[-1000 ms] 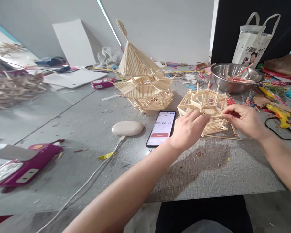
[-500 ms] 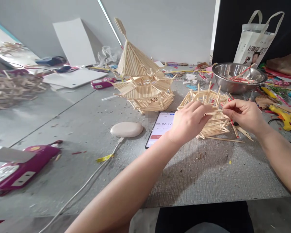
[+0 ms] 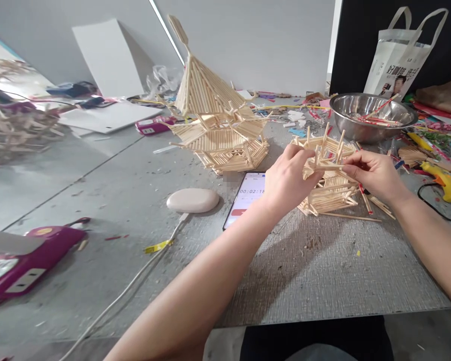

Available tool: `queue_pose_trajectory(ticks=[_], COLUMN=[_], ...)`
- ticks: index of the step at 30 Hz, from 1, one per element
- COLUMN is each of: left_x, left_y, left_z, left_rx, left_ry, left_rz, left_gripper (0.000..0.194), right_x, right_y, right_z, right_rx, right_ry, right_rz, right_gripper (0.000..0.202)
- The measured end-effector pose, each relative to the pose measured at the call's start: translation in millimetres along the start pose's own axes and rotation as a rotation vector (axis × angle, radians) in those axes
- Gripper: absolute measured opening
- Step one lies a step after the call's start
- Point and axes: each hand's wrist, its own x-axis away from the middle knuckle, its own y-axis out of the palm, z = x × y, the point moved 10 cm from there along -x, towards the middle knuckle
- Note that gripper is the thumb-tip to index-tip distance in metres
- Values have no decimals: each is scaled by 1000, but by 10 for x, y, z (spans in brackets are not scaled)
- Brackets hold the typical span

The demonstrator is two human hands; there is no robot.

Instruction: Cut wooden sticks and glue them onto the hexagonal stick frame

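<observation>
A low, many-sided frame of thin wooden sticks [image 3: 332, 199], with several short uprights, stands on the table between my hands. Across its near upper side lies a pale wooden stick [image 3: 332, 166]. My right hand [image 3: 374, 173] pinches the right end of this stick between thumb and fingers. At its other end, my left hand [image 3: 291, 175] has thumb and fingers closed by an upright; its fingertips are partly hidden. Behind my left hand and to the left is a taller stick pagoda [image 3: 214, 93] with a pointed roof.
A phone [image 3: 235, 195] showing a timer lies left of the frame, beside a white oval device [image 3: 193, 200] on a cable. At the right are a steel bowl [image 3: 351, 123] with red-and-white sticks and a yellow glue gun [image 3: 449, 185]. A purple power strip [image 3: 56, 245] sits at left.
My left hand has shifted slightly, and its fingers have drawn back to the left, showing more of the stick and an upright. My right hand keeps its pinch. The view has shifted a little.
</observation>
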Motion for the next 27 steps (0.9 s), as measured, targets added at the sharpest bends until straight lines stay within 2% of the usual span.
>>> queue_pose_trajectory(ticks=[8,15,27], left_x=[-18,-72,-102], left_y=[10,38,69], left_z=[17,19,10], left_rx=[-2,-2,15], left_ry=[14,-57,-92], left_rz=[-23,-79,-40], left_gripper=[25,24,18], right_x=[-25,-20,-25], right_y=[21,11,10], right_z=[-11,37,48], right_rx=[19,14,24], right_ry=[3,33,43], right_rz=[2,33,44], right_gripper=[26,28,21])
